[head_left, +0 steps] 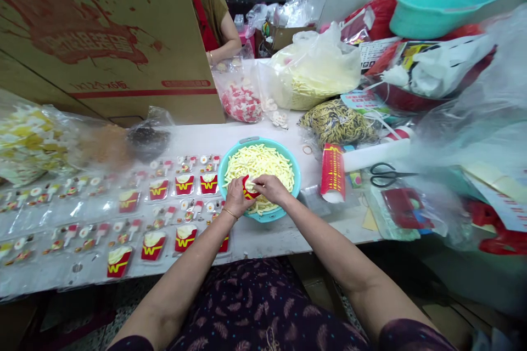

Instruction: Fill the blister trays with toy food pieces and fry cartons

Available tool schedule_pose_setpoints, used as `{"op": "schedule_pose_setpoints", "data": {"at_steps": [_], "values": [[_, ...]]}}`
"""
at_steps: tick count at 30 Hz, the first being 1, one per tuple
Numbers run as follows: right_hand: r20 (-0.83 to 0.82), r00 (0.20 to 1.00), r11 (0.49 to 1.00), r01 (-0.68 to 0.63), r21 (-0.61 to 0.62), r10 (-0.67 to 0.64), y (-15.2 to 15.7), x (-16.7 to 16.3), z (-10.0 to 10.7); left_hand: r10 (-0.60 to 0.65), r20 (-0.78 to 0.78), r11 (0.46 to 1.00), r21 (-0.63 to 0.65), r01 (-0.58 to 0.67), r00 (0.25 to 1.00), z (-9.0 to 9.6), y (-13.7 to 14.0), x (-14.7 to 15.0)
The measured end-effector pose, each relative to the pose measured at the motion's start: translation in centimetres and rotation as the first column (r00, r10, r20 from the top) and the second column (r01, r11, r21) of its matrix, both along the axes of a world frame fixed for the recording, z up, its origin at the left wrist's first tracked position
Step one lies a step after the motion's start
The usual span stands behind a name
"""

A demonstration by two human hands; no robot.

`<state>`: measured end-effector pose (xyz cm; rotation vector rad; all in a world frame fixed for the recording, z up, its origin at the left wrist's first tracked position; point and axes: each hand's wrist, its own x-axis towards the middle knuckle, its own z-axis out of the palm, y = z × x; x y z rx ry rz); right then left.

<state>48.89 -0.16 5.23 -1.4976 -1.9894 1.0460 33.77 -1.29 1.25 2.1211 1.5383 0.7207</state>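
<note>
A tall brown cardboard box with red print [135, 38] walls off the far left of the white table [197, 140], while a clear plastic bag of pale-yellow sticks [313, 74] bulges at the far right. Black-handled scissors [387, 175] lie to the right, rows of packaged red-and-yellow cartons [185, 185] to the left. And here, over the round turquoise plastic basin [297, 173], both forearms reach in from the near side: left hand [236, 196] gripping a small red-and-yellow carton [249, 194], right hand [269, 187] bunched at its top, its pinch impossible to tell.
</note>
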Motion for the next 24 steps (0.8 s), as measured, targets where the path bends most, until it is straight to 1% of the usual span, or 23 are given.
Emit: {"op": "schedule_pose_setpoints", "data": {"at_steps": [2, 4, 5, 6, 7, 8, 9, 10, 11, 12, 13, 15, 17, 18, 20, 21, 22, 24], "values": [[0.08, 0.997, 1.0, 0.003, 0.01, -0.003, -0.1, -0.6, 0.0, -0.014, -0.002, 1.0, 0.004, 0.014, 1.0, 0.0, 0.0, 0.3], [0.126, 0.991, 0.999, -0.046, -0.006, 0.046, -0.1, -1.2, -0.1, -0.024, -0.007, 1.0, -0.001, 0.024, 1.0, -0.1, -0.1, 0.6], [0.117, 0.987, 0.994, -0.104, -0.028, 0.106, 0.0, -1.2, -0.1, -0.025, -0.008, 1.0, -0.004, 0.025, 1.0, -0.2, -0.2, 0.6], [0.081, 0.982, 0.985, -0.165, -0.052, 0.169, 0.1, -1.1, -0.1, -0.026, -0.005, 1.0, -0.006, 0.026, 1.0, -0.4, -0.2, 0.5], [0.03, 0.979, 0.977, -0.2, -0.068, 0.203, 0.1, -0.8, -0.1, -0.028, 0.001, 1.0, -0.008, 0.028, 1.0, -0.5, -0.1, 0.4], [-0.013, 0.98, 0.978, -0.198, -0.072, 0.198, 0.2, -0.3, -0.1, -0.029, 0.012, 1.0, -0.008, 0.029, 0.999, -0.7, -0.1, 0.1], [-0.03, 0.987, 0.985, -0.157, -0.067, 0.156, 0.1, 0.4, -0.1, -0.023, 0.026, 1.0, -0.008, 0.024, 0.999, -0.8, -0.1, -0.3], [-0.008, 0.996, 0.994, -0.092, -0.059, 0.092, -0.1, 1.0, -0.1, -0.01, 0.041, 1.0, -0.009, 0.01, 0.999, -0.9, 0.0, -0.8], [0.046, 0.998, 0.998, -0.03, -0.051, 0.032, -0.5, 1.6, -0.2, 0.011, 0.054, 1.0, -0.011, -0.01, 0.998, -1.0, 0.1, -1.3], [0.121, 0.993, 0.999, 0.0, -0.04, 0.004, -1.0, 2.0, -0.4, 0.037, 0.065, 0.999, -0.017, -0.036, 0.997, -1.0, 0.1, -1.7], [0.202, 0.979, 1.0, -0.015, -0.026, 0.02, -1.6, 2.1, -0.7, 0.067, 0.071, 0.998, -0.025, -0.065, 0.995, -1.0, 0.2, -2.2], [0.347, 0.931, 0.992, -0.128, 0.02, 0.113, -2.9, 1.7, -1.4, 0.117, 0.069, 0.992, -0.043, -0.114, 0.991, -1.0, 0.2, -2.8], [0.462, 0.869, 0.968, -0.24, 0.078, 0.178, -3.8, 0.6, -2.4, 0.139, 0.062, 0.989, -0.055, -0.136, 0.988, -1.0, 0.2, -3.2], [0.505, 0.84, 0.955, -0.281, 0.093, 0.198, -3.9, 0.0, -2.9, 0.143, 0.059, 0.989, -0.058, -0.139, 0.988, -1.0, 0.2, -3.3], [0.543, 0.805, 0.94, -0.333, 0.079, 0.24, -3.5, -0.8, -3.8, 0.147, 0.055, 0.987, -0.066, -0.144, 0.988, -0.9, 0.1, -3.5], [0.529, 0.811, 0.94, -0.334, 0.066, 0.251, -3.1, -0.9, -4.2, 0.156, 0.053, 0.986, -0.068, -0.152, 0.986, -0.9, 0.1, -3.6], [0.491, 0.836, 0.949, -0.31, 0.058, 0.244, -2.6, -0.7, -4.5, 0.164, 0.051, 0.985, -0.069, -0.161, 0.985, -0.9, 0.0, -3.7], [0.339, 0.929, 0.984, -0.175, 0.045, 0.15, -1.6, 0.2, -4.8, 0.166, 0.056, 0.985, -0.067, -0.162, 0.985, -0.9, -0.2, -4.2]]}}
